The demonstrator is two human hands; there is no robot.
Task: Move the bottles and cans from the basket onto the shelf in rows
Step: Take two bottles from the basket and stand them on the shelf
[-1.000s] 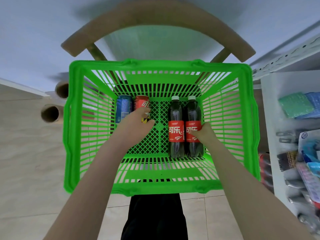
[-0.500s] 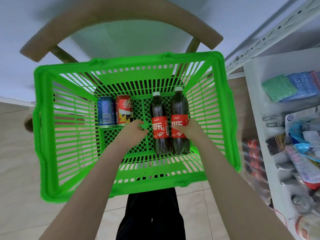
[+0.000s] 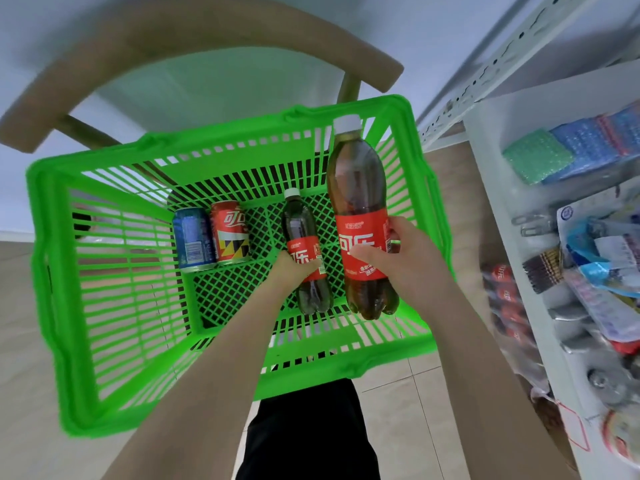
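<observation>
Green basket (image 3: 52, 271) holds two cans (image 3: 192, 239) — left hand (image 3: 294, 271) grips lying bottle (image 3: 300, 226), right hand (image 3: 401, 261) raised bottle (image 3: 356, 181).

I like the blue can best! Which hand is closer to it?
Left. The left hand grips the lying bottle in the basket, just right of the blue can and red can. The right hand holds the raised bottle farther right.

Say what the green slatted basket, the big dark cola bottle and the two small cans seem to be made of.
The green slatted basket: likely glossy moulded plastic, one-piece slats. The big dark cola bottle: probably clear plastic; liquid shows through. The blue can and red can: probably thin printed metal, shiny rim.
</observation>
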